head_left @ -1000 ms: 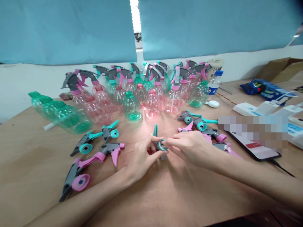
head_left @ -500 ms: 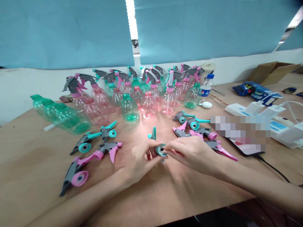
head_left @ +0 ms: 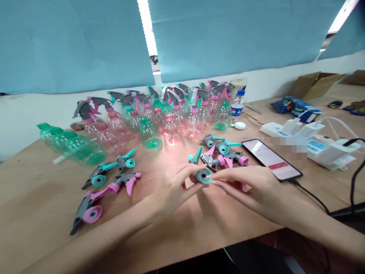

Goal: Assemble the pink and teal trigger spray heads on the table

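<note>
My left hand point(head_left: 178, 186) is closed round a grey and teal trigger spray head point(head_left: 203, 175). Its teal trigger sticks up above the fingers, and the open collar faces my right hand. Thumb and forefinger of my right hand point(head_left: 242, 186) are pinched close to that collar; a small pale bit shows at the fingertips, too blurred to name. Loose pink and teal spray heads lie on both sides, such as a pink one point(head_left: 92, 214) at the left and a teal one point(head_left: 224, 149) at the right. Uncapped bottles, one green point(head_left: 150, 134) and one pink point(head_left: 172, 130), stand beyond my hands.
Several bottles with spray heads fitted point(head_left: 194, 122) crowd the back of the wooden table point(head_left: 45, 198). Green bottles point(head_left: 85, 148) stand at the left. At the right are a phone point(head_left: 270, 158) on a cable, a white power strip point(head_left: 319, 148), a blue packet point(head_left: 299, 108) and a cardboard box point(head_left: 316, 87).
The view has swung slightly right. My right hand has drawn back a little from the collar, its pinched fingertips now just outside it. My left hand still holds the spray head, its collar tilted more rightward.
</note>
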The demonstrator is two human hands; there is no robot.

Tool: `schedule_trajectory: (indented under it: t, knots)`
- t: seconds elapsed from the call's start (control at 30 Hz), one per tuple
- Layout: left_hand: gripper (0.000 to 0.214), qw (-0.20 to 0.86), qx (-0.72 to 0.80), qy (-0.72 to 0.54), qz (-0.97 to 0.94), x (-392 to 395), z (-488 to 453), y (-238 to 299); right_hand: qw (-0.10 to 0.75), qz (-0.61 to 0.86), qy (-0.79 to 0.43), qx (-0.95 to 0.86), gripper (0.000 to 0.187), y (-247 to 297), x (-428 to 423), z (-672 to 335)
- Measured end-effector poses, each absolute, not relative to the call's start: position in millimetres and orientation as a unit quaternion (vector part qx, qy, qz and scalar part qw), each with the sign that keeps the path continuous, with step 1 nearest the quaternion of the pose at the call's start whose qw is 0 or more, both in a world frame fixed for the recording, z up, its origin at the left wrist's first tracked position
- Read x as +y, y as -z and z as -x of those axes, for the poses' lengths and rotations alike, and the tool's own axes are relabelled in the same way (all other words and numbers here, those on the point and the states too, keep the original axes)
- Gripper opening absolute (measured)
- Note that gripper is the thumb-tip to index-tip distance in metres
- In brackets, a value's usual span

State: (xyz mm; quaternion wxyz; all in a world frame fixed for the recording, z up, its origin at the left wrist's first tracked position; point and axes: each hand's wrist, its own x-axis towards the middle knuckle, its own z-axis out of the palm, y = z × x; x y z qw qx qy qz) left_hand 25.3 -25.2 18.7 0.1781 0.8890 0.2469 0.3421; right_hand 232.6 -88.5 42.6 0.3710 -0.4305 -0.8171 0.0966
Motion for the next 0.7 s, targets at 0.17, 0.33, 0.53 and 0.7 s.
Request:
schedule_trajectory:
  t: [0.17,0.33,0.53,0.7]
  knots:
    - [0.032,0.092,0.219,-0.283,-0.929,6.2,-62.9,-33.8,0.374,0.497,-0.092,-0.778,0.015,-35.0,-113.7,-267.0]
    - [0.032,0.019,0.215,-0.153,-0.964,25.8,-103.5,-42.7,0.349,0.507,-0.119,-0.779,0.023,-18.5,-127.5,-290.2]
    - [0.025,-0.016,0.228,-0.109,-0.967,35.9,-116.9,-43.5,0.35,0.512,-0.115,-0.776,0.024,-11.9,-131.5,-298.8]
    - [0.022,-0.021,0.222,-0.154,-0.963,36.3,-81.2,-48.1,0.343,0.506,-0.135,-0.78,0.022,-13.6,-120.3,-289.0]
